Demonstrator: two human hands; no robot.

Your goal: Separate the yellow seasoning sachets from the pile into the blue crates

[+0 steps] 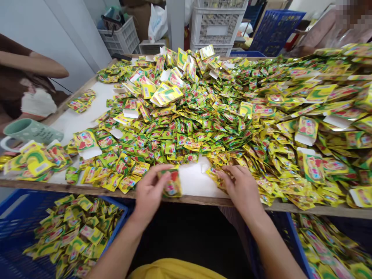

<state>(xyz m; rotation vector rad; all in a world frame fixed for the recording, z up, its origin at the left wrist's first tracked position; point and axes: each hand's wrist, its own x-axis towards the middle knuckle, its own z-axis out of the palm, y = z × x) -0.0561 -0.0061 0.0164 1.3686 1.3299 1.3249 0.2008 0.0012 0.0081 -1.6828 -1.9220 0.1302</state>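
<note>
My left hand (149, 192) is closed on a small printed packet (173, 184) with a red watermelon picture, held upright at the table's front edge. Across a bare strip of white tabletop (190, 180), my right hand (241, 188) has its fingers curled onto a yellow sachet (215, 175) at the edge of the heap. A large heap of green and yellow sachets (200, 120) spreads in front of both hands. Flat cardboard packs with white flaps, such as a yellow pack (170, 96), lie on top of it.
Below the table, a blue crate (123, 213) at left holds many packets; another blue crate (299, 248) stands at right. A green mug (31, 130) sits at the left beside stacked packs. Two other people are at the table's left and far right. White crates (217, 29) stand behind.
</note>
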